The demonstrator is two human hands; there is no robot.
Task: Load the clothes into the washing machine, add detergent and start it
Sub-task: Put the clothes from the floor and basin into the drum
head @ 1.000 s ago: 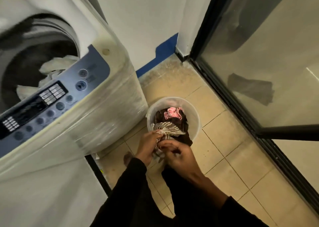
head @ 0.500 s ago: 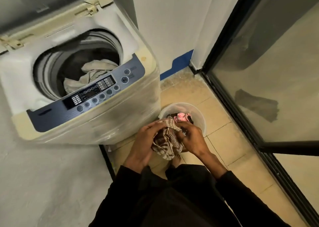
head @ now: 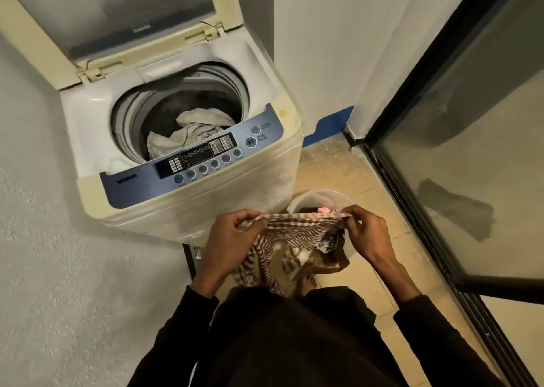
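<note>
- A person standing before a top-loading washing machine (head: pixel 188 139) stretches a brown-and-white striped garment (head: pixel 294 239) between two hands, seemingly opening it out so that it goes in loose and not bunched.
- The left hand (head: pixel 232 233) pinches the garment's upper edge at one end, fingers (head: pixel 250 215) pressed together on the hem; the right hand (head: pixel 368 230) pinches the other end the same way. The cloth hangs slack below, in front of the person's dark clothing.
- The machine's lid (head: pixel 112 18) stands raised against the wall, leaving the drum open. A pale, crumpled cloth (head: pixel 194 133) already lies inside, so loading looks only partly done.
- A white bucket (head: pixel 323 195) sits on the tiled floor (head: pixel 338 168) just beside the machine's right corner, within easy reach; a pink item (head: pixel 323 210) and something dark show in it behind the stretched hem.
- The blue control panel (head: pixel 206 157), with its start button at the right, faces the person. No detergent is in view.
- The garment is held low, in front of the machine and below its rim; it would need lifting over the panel to reach the drum.
</note>
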